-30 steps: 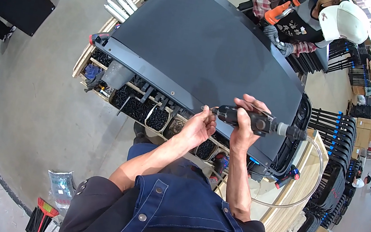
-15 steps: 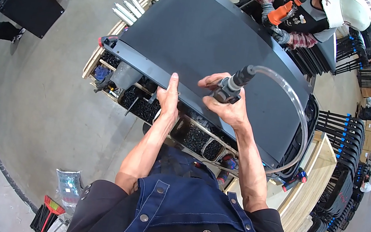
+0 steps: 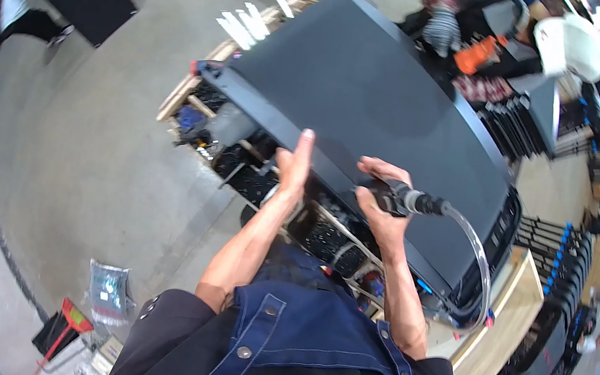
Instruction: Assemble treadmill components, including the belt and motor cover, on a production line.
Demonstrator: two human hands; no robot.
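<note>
A large dark grey treadmill deck (image 3: 366,87), with rails along its long sides, lies in front of me. My left hand (image 3: 293,170) grips its near rail, thumb on top; the other fingers are mostly hidden below the edge. Over the deck, just to the right, my right hand (image 3: 385,212) is wrapped round a dark air screwdriver (image 3: 395,196). From the tool's grey connector a clear hose (image 3: 478,247) curves down past the deck's right end. The tool's working tip cannot be made out.
Below the near rail, wooden-framed bins (image 3: 316,232) hold small black parts. Across the deck stands a co-worker in striped gloves (image 3: 444,32) beside an orange tool (image 3: 477,54). White tubes (image 3: 242,25) lie at the far left; a wooden crate (image 3: 505,320) stands right.
The whole view has shifted, with the deck lower and farther right. My right hand has tilted the air screwdriver so its hose end points right. The co-worker's glove and orange tool have moved apart.
</note>
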